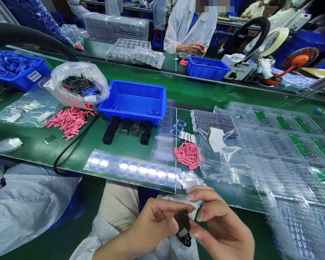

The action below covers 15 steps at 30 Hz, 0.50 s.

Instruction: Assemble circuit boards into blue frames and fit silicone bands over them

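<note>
Over my lap, my left hand (159,224) pinches a small dark flat rectangular part (182,219) between thumb and fingers. A black looped end (185,239) shows below it, and a grey patch sits on its lower face. My right hand (224,224) is just to the right, fingers curved and apart, its thumb tip close to the part's edge. Whether that thumb touches it I cannot tell. Crumpled clear film (191,179) lies at the table edge beyond my right fingers. A strip of oval clear stickers (132,169) lies along the front edge.
A blue bin (138,86) stands behind several black stacked parts (111,130). Pink strips lie in a right pile (189,155) and a left pile (67,122). Clear trays (292,173) fill the right side. A co-worker (191,29) sits opposite; a neighbour's sleeve (35,206) is at left.
</note>
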{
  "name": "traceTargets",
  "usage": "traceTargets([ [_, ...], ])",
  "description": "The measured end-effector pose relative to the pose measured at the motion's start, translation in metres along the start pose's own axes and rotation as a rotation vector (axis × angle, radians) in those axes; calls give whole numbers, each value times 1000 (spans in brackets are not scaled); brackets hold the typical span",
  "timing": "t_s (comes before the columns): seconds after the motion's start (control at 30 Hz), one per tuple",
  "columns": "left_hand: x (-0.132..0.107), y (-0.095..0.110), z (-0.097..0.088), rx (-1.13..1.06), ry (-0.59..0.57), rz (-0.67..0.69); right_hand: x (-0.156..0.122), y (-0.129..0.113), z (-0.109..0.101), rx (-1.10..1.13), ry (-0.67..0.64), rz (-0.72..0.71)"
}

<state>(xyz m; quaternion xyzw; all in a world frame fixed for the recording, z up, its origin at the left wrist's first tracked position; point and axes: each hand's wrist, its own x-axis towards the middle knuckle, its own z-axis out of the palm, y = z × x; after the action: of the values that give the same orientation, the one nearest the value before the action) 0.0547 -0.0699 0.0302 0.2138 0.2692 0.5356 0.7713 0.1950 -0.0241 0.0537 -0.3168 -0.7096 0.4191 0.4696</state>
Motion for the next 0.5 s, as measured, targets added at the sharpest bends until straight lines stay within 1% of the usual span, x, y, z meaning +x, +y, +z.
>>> traceTargets([
  [0.03,-2,2,-2,92,47,15,2,-1,-4,-115,10,-55],
  [0.1,-6,7,-4,245,128,11,6,-1,-9,-294,-13,-132],
  [0.17,-9,12,-5,336,170,-6,9,0,-11,-358,-58,-174],
  [0.33,-11,19,-1,425,161,1,13,1,-9,-340,-124,-188],
  [0.5,-11,24,2,511,107,14,13,0,-11,-320,-133,-174],
])
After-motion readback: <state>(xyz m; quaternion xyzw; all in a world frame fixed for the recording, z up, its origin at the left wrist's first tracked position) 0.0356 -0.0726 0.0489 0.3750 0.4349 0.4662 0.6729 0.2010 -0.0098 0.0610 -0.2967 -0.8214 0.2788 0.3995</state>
